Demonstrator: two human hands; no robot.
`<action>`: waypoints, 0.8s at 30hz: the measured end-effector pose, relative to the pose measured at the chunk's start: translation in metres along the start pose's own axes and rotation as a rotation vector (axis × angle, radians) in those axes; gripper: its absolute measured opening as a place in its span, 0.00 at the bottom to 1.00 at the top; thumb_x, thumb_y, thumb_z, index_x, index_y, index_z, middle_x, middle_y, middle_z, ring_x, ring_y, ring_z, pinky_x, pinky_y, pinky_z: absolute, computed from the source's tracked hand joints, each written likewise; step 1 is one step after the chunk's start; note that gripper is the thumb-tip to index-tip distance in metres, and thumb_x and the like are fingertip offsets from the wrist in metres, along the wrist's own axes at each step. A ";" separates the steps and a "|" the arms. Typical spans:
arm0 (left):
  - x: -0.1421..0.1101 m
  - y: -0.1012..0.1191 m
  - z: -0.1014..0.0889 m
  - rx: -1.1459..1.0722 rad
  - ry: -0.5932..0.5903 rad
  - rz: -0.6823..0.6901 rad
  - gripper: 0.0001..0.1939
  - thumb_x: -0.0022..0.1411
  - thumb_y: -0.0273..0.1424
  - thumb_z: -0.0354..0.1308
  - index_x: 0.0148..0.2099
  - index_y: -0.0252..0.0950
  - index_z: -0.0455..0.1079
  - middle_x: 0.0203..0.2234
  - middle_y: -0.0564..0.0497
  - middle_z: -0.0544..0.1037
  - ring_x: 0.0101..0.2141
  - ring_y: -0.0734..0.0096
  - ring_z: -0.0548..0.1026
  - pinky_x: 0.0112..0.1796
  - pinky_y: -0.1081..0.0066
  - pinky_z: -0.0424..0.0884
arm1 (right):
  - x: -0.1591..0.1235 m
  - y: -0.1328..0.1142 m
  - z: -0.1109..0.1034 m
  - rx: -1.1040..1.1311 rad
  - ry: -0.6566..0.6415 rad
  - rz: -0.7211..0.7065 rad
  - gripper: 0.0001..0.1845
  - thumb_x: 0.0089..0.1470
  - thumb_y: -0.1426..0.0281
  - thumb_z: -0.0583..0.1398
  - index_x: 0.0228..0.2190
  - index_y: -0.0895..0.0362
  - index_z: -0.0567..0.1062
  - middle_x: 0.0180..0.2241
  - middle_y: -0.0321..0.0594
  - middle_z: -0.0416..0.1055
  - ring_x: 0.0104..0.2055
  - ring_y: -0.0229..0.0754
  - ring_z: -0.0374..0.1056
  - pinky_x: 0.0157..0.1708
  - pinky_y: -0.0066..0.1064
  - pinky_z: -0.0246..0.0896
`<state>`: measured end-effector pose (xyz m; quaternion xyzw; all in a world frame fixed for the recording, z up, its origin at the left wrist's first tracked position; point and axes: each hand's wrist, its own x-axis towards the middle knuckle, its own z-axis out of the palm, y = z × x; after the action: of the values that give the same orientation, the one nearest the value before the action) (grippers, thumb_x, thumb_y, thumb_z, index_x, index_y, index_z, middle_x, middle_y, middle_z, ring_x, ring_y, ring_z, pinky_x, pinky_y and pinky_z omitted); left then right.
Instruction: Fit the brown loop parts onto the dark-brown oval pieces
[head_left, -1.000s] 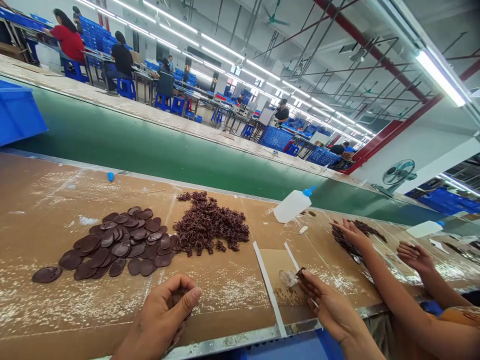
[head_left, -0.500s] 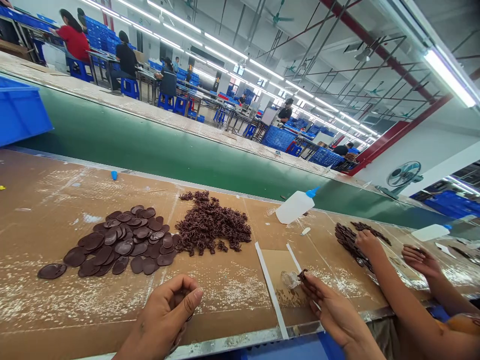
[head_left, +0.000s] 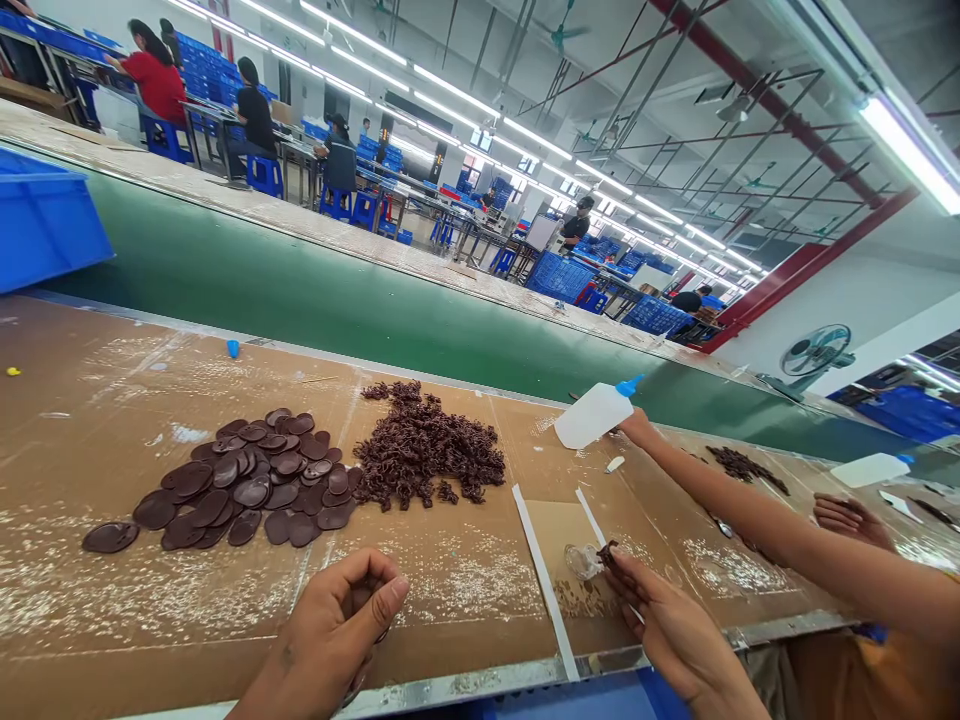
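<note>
My left hand (head_left: 337, 625) is curled at the bench's near edge, with a small dark piece (head_left: 365, 600) mostly hidden in its fingers. My right hand (head_left: 667, 620) pinches a small tangled brown piece (head_left: 609, 558), close beside a small glass jar (head_left: 581, 561) lying on a cardboard sheet (head_left: 559, 540). Between my hands lie a heap of flat dark brown oval pieces (head_left: 251, 480) and a pile of tangled brown pieces (head_left: 424, 450). A white glue-type squeeze bottle (head_left: 592, 417) with a blue nozzle stands beyond my right hand. Two white strips (head_left: 544, 578) lie beside the sheet.
A co-worker's arm (head_left: 720, 490) reaches across the cardboard-covered bench (head_left: 90, 400) to the bottle. More brown pieces (head_left: 742, 465) and a second bottle (head_left: 870, 470) lie right. A green conveyor belt (head_left: 300, 295) runs behind the bench, with a blue crate (head_left: 45, 225) at left.
The co-worker's hand has moved from the brown pieces on the right, leftward to the squeeze bottle. My own hands have stayed nearly still, and the view has drifted slightly.
</note>
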<state>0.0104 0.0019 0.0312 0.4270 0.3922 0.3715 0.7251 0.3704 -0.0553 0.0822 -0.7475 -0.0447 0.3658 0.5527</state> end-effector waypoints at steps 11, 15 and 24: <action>-0.001 0.003 -0.001 0.044 0.000 -0.007 0.30 0.59 0.60 0.65 0.36 0.36 0.69 0.15 0.64 0.59 0.14 0.83 0.55 0.17 0.81 0.52 | 0.006 0.003 -0.004 0.011 -0.009 0.003 0.37 0.08 0.55 0.81 0.30 0.53 0.86 0.39 0.36 0.83 0.63 0.49 0.65 0.35 0.24 0.62; -0.001 0.003 -0.002 0.055 -0.013 -0.007 0.30 0.59 0.61 0.65 0.36 0.37 0.67 0.15 0.65 0.59 0.14 0.83 0.56 0.17 0.80 0.52 | 0.007 0.004 -0.005 0.015 -0.002 0.014 0.39 0.08 0.56 0.81 0.32 0.54 0.86 0.41 0.37 0.83 0.61 0.48 0.67 0.35 0.22 0.64; 0.002 -0.003 -0.004 -0.011 -0.006 0.017 0.30 0.59 0.59 0.66 0.39 0.35 0.71 0.16 0.64 0.60 0.14 0.85 0.56 0.16 0.81 0.53 | 0.003 0.000 -0.012 0.072 -0.047 0.023 0.36 0.15 0.57 0.82 0.34 0.53 0.86 0.41 0.38 0.83 0.54 0.46 0.72 0.31 0.21 0.69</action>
<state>0.0083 0.0036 0.0271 0.4274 0.3843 0.3784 0.7256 0.3793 -0.0632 0.0823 -0.7189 -0.0359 0.3908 0.5738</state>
